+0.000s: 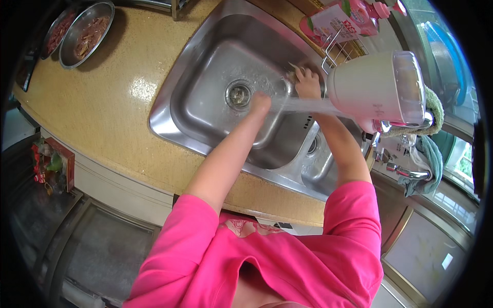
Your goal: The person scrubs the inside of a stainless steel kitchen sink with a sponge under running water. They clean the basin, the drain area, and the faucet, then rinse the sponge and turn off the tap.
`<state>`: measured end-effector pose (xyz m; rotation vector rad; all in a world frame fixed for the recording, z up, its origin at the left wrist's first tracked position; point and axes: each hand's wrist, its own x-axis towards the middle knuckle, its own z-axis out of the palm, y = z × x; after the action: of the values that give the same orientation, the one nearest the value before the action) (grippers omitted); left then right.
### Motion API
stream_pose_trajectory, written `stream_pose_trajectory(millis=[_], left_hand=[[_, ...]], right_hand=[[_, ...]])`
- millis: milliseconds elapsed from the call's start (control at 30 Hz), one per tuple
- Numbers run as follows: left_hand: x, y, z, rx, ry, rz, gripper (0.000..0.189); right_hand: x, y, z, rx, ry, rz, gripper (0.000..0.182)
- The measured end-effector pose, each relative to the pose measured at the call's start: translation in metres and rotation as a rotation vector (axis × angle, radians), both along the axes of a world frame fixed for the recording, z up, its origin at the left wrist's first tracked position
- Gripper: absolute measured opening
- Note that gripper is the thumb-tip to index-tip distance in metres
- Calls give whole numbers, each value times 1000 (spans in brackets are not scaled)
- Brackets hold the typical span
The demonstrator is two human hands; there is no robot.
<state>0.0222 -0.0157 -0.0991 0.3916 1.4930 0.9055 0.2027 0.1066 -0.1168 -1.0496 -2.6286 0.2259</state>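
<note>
My left hand (pixel 261 103) is low in the large bowl of a stainless-steel sink (pixel 208 77), beside the drain strainer (pixel 239 95). Its fingers are curled out of sight, so any held thing is hidden. My right hand (pixel 308 84) reaches to the bowl's side wall near the faucet, fingers spread. A small, pale, blurred thing (pixel 293 68) shows at its fingertips; I cannot tell what it is or whether it is gripped. A stream of water (pixel 304 105) runs from under the white faucet unit (pixel 369 86) between my hands, and water wets the bowl's floor.
Two metal bowls, one (pixel 87 34) with what looks like raw meat, stand on the yellowish countertop (pixel 134 69). A pink pump bottle (pixel 346 19) is by a wire rack (pixel 335 50). A smaller basin (pixel 314 161) adjoins the sink; a green cloth (pixel 423 165) hangs over a chrome tap.
</note>
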Motion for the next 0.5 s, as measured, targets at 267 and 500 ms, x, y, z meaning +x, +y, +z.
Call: stream_pose_trajectory(millis=[267, 500], left_hand=[[-3, 9, -22, 53, 193, 208, 30], [-23, 16, 0, 69, 461, 327, 32]], right_hand=[[-74, -73, 52, -479, -1172, 91, 18], [-64, -84, 10, -1819, 458, -975, 21]])
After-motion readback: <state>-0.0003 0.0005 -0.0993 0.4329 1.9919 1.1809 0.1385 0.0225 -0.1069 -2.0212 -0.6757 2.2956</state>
